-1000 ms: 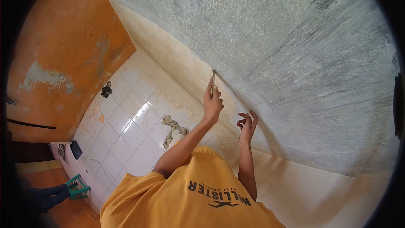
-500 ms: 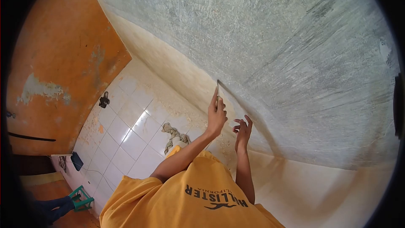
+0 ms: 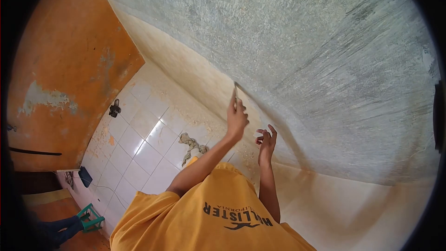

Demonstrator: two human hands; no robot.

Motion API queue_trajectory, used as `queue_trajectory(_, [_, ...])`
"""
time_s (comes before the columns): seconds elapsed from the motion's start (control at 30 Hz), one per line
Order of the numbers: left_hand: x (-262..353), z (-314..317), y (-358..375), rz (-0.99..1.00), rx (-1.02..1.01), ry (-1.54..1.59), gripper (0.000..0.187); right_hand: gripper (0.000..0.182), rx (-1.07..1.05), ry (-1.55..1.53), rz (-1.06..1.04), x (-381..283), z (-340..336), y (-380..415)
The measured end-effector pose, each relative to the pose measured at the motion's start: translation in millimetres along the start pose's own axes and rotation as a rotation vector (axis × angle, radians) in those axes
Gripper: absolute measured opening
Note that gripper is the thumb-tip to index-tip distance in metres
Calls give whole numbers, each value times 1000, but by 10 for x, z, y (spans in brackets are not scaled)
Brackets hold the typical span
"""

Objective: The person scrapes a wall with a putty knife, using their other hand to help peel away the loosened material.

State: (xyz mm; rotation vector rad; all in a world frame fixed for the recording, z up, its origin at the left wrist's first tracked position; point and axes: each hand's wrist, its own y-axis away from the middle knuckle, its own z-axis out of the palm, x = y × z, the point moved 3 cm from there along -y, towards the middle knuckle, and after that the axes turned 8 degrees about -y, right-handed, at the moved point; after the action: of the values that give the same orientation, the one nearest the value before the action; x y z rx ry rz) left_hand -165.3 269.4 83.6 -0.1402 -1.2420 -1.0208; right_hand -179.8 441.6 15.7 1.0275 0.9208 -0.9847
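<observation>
My left hand [image 3: 237,122] is closed around a thin scraper-like tool [image 3: 235,91], its dark tip against the wall where the rough grey-green surface [image 3: 325,65] meets the smooth cream band [image 3: 186,60]. To the right, my right hand [image 3: 266,145] is raised near the wall, fingers bent and apart, with nothing visible in it. Both forearms reach up from a yellow shirt [image 3: 204,223].
An orange wall [image 3: 60,65] with peeled patches stands at left. The tiled floor [image 3: 153,158] carries flakes, a crumpled cloth [image 3: 189,145] and a dark object [image 3: 114,108]. At lower left, a person's jeans-clad legs [image 3: 60,228] are beside a green stool [image 3: 92,218].
My left hand and the tool have shifted slightly left and up along the wall's edge line. My right hand has hardly moved.
</observation>
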Motion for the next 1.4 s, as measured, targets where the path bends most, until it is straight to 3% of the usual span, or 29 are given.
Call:
queue_trajectory(0.1, [-26,112,249,15,-121,-42,55,43,19,31,4,-44,51,-64])
queue_trajectory(0.23, [61,-76,-112,-27,55,30,51,43,1,11,-49,-89,-3,-153])
queue_trajectory(0.33, [181,88,210,-71,24,-64,52,43,34,25,-18,-92,-6,-157])
queue_trajectory(0.37, [111,112,312,-58,-87,-31,52,43,52,34,7,-83,4,-140])
queue_trajectory(0.47, [187,37,141,-81,26,-17,54,44,76,54,21,-44,-1,-171])
queue_trajectory(0.5, [181,-50,61,-53,-91,45,54,44,58,41,1,-39,-9,-173])
queue_trajectory(0.7, [187,-19,249,-67,-141,-15,53,42,34,79,48,6,41,-139])
queue_trajectory(0.83, [227,-118,79,-70,-65,-1,53,41,-10,47,7,57,67,-93])
queue_trajectory(1.4, [224,-109,178,-88,-136,45,53,39,6,51,-8,15,81,55])
